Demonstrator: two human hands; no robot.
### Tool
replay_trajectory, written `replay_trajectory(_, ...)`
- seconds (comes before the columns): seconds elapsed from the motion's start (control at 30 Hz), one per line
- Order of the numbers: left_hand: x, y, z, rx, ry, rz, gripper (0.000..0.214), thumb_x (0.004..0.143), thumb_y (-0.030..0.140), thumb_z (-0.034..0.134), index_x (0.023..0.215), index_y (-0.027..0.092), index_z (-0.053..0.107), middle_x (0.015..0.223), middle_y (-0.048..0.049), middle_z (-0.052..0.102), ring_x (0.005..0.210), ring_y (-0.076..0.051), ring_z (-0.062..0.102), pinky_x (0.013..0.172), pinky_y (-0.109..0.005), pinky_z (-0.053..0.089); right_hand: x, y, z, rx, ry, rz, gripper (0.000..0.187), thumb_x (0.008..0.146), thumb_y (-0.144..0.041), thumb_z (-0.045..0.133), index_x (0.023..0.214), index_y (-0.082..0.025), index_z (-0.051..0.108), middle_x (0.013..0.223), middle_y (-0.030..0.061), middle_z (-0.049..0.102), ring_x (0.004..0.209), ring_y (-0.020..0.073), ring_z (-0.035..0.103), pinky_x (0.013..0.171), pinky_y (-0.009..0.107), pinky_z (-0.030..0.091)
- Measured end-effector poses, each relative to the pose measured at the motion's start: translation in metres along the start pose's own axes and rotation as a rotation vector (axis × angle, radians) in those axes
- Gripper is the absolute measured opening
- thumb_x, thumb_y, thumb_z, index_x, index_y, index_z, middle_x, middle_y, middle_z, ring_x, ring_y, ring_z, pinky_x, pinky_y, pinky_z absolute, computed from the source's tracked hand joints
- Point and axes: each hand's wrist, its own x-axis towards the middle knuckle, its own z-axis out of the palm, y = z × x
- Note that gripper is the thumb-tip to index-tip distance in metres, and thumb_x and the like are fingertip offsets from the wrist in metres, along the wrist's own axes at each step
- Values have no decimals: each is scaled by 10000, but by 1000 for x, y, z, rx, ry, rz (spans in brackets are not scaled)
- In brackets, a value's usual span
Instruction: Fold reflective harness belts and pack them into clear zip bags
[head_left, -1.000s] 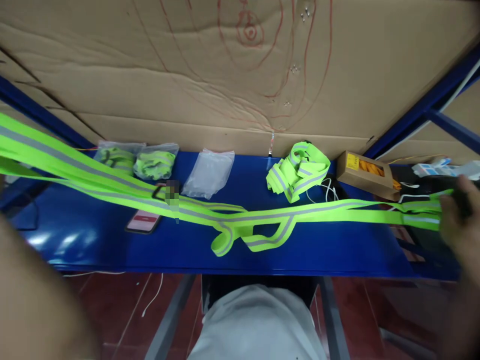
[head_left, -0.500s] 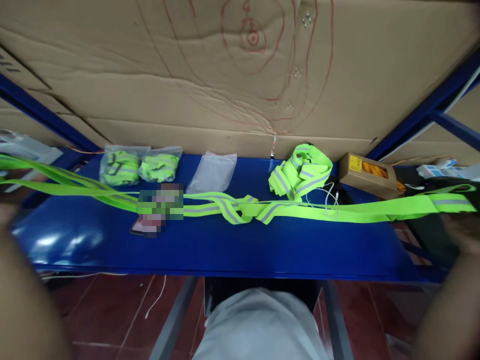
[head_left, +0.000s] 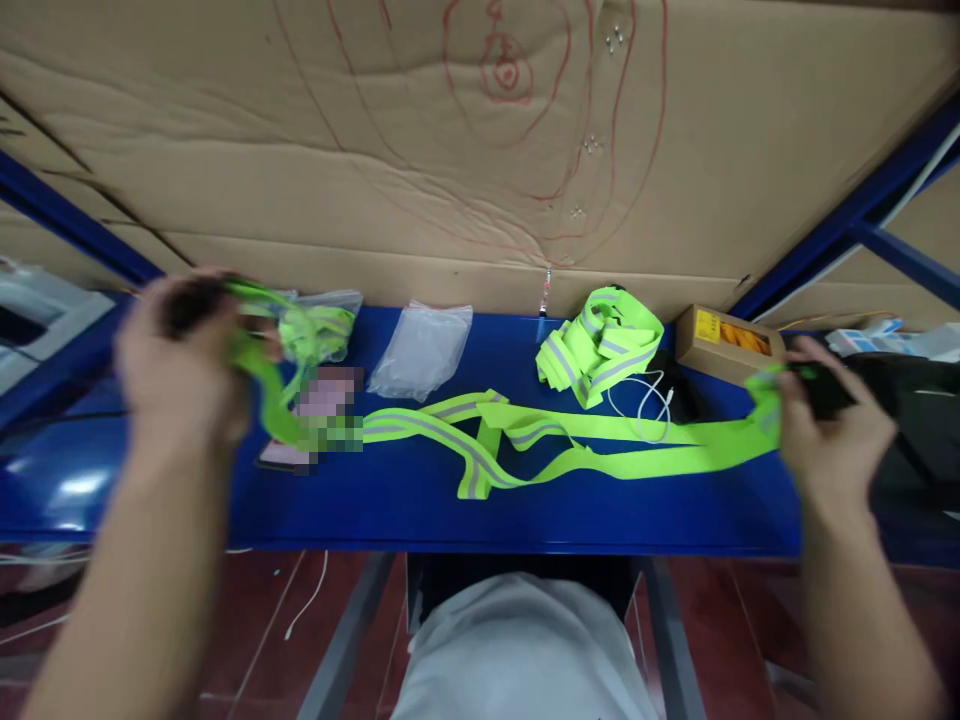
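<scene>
A long neon-green strap with grey reflective stripes [head_left: 517, 440] sags in loops across the blue table [head_left: 420, 510]. My left hand [head_left: 184, 360] is closed on its left end, raised above the table's left part. My right hand [head_left: 829, 430] is closed on its right end together with a black buckle-like piece. A folded bundle of the same strap [head_left: 600, 340] lies at the back, right of centre.
Bagged green straps [head_left: 319, 330] and an empty clear plastic bag [head_left: 420, 350] lie at the back left. A phone [head_left: 300, 450] lies under the strap. A cardboard box [head_left: 731, 345] and a white cable [head_left: 645, 400] sit at the right. A cardboard sheet stands behind.
Both hands have moved inward from the frame edges toward the table. The strap, stretched taut before, now hangs slack and loops on the table.
</scene>
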Motion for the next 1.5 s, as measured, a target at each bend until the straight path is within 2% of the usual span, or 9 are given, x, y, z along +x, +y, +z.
replay_trajectory(0.1,-58,18,66,113,-412,349,506,798,91,588,1278,250,598,1277,-27,639,1091,-242,619,1062,-573,529,-17,-39,34,-190,-410,-360,572,879,-109,642,1433,-249,625,1174,153,732,1057,337,657,921,514,478)
replay_trajectory(0.17,-92,33,105,173,-613,518,745,731,-12,478,1449,187,482,1420,-123,525,1305,-278,545,1157,-538,468,-25,-64,59,-277,-415,-510,699,789,13,578,1420,-285,613,1162,116,699,1101,342,615,931,542,445)
replay_trajectory(0.37,-132,40,159,314,-775,584,837,769,-59,382,1574,148,279,1469,-191,423,1414,-295,484,1125,-459,513,-35,-99,107,-234,-543,-666,844,708,14,526,1530,-173,464,1181,151,587,1076,312,559,872,445,474)
replay_trajectory(0.63,-146,37,155,329,-755,472,831,791,-40,412,1572,184,237,1456,-190,408,1391,-323,487,1122,-540,499,-52,-103,107,-223,-567,-554,883,767,-57,567,1605,-168,313,1199,174,566,1076,355,543,840,461,447)
replay_trajectory(0.9,-161,44,160,291,-775,551,696,849,-18,354,1525,143,316,1423,-195,459,1342,-294,523,1066,-451,528,-66,-122,110,-243,-557,-517,914,838,-48,526,1663,-192,160,1234,192,575,1081,358,545,836,473,435)
replay_trajectory(1.1,-122,92,132,222,-601,545,680,772,88,517,1441,174,432,1340,-151,569,1243,-330,545,1090,-528,440,-9,-140,79,203,-748,-424,1039,851,-401,787,1657,-265,145,1594,171,379,1487,392,353,1193,600,291)
replay_trajectory(1.2,-110,121,116,139,-475,462,426,789,199,631,1212,210,580,1170,-97,641,1145,-319,561,1082,-531,399,24,-148,63,535,-975,-274,1146,765,-517,869,1654,-299,179,1552,135,468,1477,343,416,1238,548,296)
replay_trajectory(1.3,-104,137,109,-134,-590,274,351,819,288,700,1139,235,566,1093,-49,648,1084,-256,586,1025,-429,445,42,-156,57,835,-1159,-113,973,767,-579,846,1577,-295,387,1467,117,555,1393,323,523,1161,482,435)
replay_trajectory(1.5,-65,136,102,-451,-902,146,543,802,472,810,1252,235,618,1313,-70,646,1259,-269,580,1051,-368,439,56,-175,57,976,-1088,-29,987,758,-550,859,1586,-352,359,1236,66,652,1023,244,680,853,362,579)
